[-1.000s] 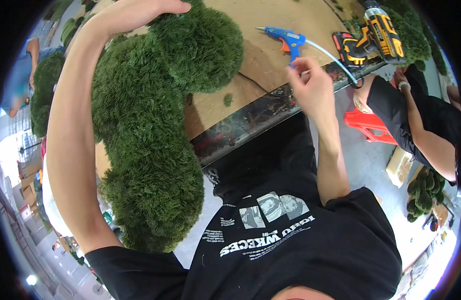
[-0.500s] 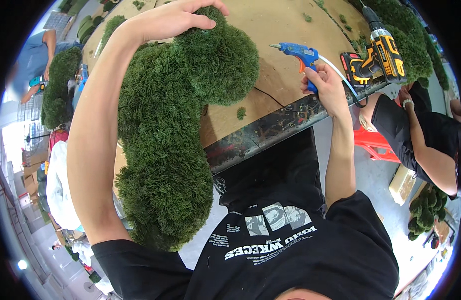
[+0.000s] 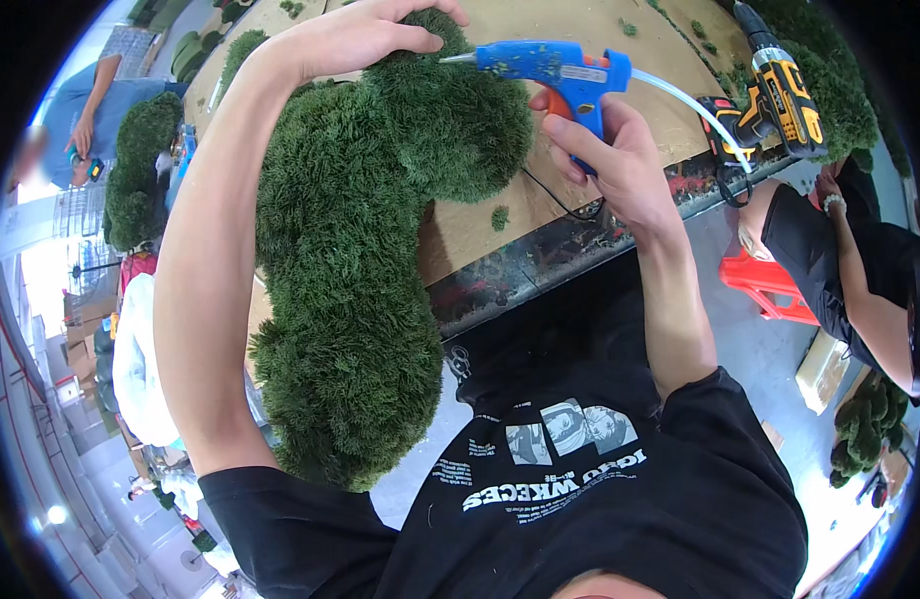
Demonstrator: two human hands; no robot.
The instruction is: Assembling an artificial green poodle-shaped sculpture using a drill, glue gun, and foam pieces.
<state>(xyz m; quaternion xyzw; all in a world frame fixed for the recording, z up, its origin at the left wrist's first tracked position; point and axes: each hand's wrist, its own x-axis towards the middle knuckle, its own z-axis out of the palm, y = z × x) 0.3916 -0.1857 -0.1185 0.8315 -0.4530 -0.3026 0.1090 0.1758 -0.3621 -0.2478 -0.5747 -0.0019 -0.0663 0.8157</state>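
My left hand (image 3: 365,38) reaches over the far end of a large artificial topiary (image 3: 340,230), made of dense dark green foliage in rounded lobes. Its thumb and curled fingers clasp the top tuft; part of the grip is cut off by the upper picture edge. A blue glue gun (image 3: 555,68) with an orange trigger is held by the handle in my right hand (image 3: 615,155). The gun's metal nozzle points left, close to the topiary's upper lobe. A pale glue stick (image 3: 685,95) sticks out of its back end.
The topiary lies across the brown worktable (image 3: 470,245) and overhangs its near edge. A black cable (image 3: 560,203) runs over the tabletop. To the right lies a yellow-black cordless drill (image 3: 779,100). One person (image 3: 859,250) sits at the right by a red stool (image 3: 769,285); another (image 3: 101,110) works at far left.
My right hand has brought the glue gun leftward and up, so its nozzle is now near the topiary's top. The left hand stays on the tuft. The whole view has shifted slightly.
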